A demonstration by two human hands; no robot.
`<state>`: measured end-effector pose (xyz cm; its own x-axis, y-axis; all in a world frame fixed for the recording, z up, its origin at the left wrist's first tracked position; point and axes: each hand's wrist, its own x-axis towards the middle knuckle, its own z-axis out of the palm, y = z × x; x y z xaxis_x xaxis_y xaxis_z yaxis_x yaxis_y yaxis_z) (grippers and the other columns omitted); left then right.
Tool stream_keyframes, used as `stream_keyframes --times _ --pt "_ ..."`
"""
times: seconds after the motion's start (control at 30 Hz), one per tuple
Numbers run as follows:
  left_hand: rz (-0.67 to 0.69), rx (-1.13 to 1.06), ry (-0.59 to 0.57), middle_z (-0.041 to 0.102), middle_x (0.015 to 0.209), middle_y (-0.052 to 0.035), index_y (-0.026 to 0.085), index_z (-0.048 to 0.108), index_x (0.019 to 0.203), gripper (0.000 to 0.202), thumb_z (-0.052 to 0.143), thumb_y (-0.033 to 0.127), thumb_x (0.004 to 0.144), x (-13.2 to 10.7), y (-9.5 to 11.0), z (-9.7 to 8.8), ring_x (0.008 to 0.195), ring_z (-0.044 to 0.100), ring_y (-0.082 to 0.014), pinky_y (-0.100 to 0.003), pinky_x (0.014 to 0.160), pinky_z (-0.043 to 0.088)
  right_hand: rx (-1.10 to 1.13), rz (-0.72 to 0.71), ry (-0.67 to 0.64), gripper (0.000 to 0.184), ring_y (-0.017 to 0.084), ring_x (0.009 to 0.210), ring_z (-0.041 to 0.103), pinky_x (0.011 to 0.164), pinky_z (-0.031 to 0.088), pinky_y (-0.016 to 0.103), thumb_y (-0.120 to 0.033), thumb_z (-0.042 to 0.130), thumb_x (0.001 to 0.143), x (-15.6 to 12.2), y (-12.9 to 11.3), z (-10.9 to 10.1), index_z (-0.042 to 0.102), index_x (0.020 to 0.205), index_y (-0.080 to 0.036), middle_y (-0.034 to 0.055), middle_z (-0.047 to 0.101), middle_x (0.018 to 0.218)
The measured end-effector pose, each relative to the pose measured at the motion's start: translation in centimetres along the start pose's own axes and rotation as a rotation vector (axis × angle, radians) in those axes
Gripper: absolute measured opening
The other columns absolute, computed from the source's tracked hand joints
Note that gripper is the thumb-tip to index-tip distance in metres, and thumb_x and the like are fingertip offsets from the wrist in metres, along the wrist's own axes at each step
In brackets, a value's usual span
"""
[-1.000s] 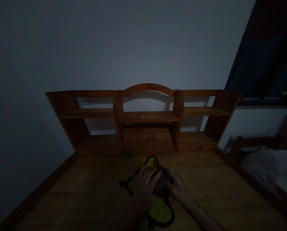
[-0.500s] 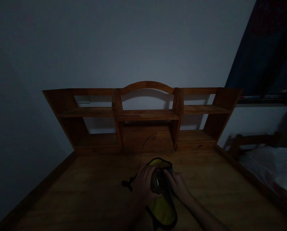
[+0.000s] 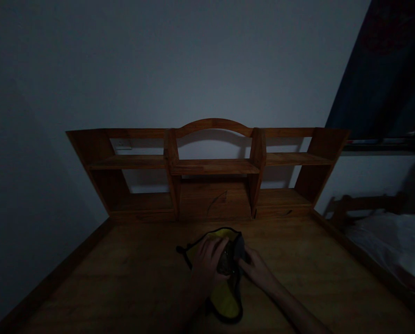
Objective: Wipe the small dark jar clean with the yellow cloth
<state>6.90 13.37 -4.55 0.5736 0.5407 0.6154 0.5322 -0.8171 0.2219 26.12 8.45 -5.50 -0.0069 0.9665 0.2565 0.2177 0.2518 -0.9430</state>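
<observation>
My left hand [image 3: 207, 262] is wrapped round a dark, glossy, rounded glass-like object [image 3: 225, 260]; its exact kind is too dim to make out. A cloth, yellow on one face and grey on the other with black edging [image 3: 225, 304], lies under and around that object on the desk. With thumb and fingers, my right hand [image 3: 254, 265] grips the cloth's grey side and presses it against the object's right side. A black loop at one corner of the cloth sticks out to the left. Parts of the cloth are hidden beneath my hands.
The wooden desk [image 3: 141, 269] has a raised edge on each side. At its back stands a wooden shelf unit [image 3: 214, 167] against a pale wall [image 3: 207, 60]. Right of the desk are white bedding [image 3: 392, 241] and a dark curtain [image 3: 385, 83]. The room is dim.
My right hand has folded the cloth's grey side further over the object. The cloth's near yellow end has shifted left and away from me, and the object has tilted slightly.
</observation>
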Motion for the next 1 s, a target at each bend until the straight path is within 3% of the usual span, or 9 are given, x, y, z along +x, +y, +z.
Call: stream_keyframes --times 0.1,0.3,0.5,0.73,1.0 --pt "0.074 0.065 -0.009 0.053 0.126 -0.0121 0.023 0.035 0.141 0.092 0.081 0.033 0.061 0.0 0.0 -0.1 0.116 0.05 -0.0328 -0.054 0.105 0.036 0.006 -0.02 -0.025 0.032 0.028 0.101 0.06 0.091 0.047 0.039 -0.027 0.06 0.083 0.1 0.5 -0.1 0.062 0.113 -0.016 0.0087 0.066 0.11" --pt "0.148 0.126 -0.103 0.053 0.126 -0.0107 0.025 0.029 0.144 0.083 0.071 0.037 0.074 0.1 0.4 -0.4 0.117 0.05 -0.0296 -0.053 0.108 0.032 -0.113 -0.046 -0.001 0.028 0.023 0.087 0.063 0.079 0.05 0.032 -0.024 0.058 0.082 0.2 0.6 0.0 0.062 0.108 -0.014 0.007 0.068 0.098" --pt "0.143 0.08 -0.136 0.053 0.127 -0.011 0.023 0.029 0.144 0.092 0.074 0.05 0.068 0.0 0.2 -0.3 0.118 0.049 -0.0308 -0.052 0.107 0.033 -0.281 -0.039 0.041 0.022 0.019 0.069 0.063 0.061 0.047 0.024 -0.033 0.056 0.088 0.2 -0.3 -0.1 0.067 0.089 -0.015 0.0029 0.069 0.078" --pt "0.096 -0.011 -0.045 0.057 0.118 -0.0145 0.015 0.036 0.138 0.092 0.07 0.06 0.065 -0.1 0.0 0.7 0.111 0.053 -0.0319 -0.053 0.104 0.036 -0.37 -0.08 0.074 0.034 0.02 0.068 0.065 0.061 0.044 0.023 -0.041 0.048 0.094 0.0 -0.4 -0.5 0.069 0.083 -0.017 0.0029 0.069 0.075" --pt "0.029 -0.028 0.031 0.058 0.118 -0.0149 0.015 0.04 0.133 0.092 0.075 0.055 0.058 -0.3 -0.4 1.1 0.112 0.053 -0.0341 -0.055 0.102 0.038 -0.271 -0.002 0.161 0.041 0.02 0.066 0.063 0.055 0.043 0.022 -0.046 0.048 0.092 0.2 -0.2 0.0 0.066 0.076 -0.013 0.0037 0.068 0.071"
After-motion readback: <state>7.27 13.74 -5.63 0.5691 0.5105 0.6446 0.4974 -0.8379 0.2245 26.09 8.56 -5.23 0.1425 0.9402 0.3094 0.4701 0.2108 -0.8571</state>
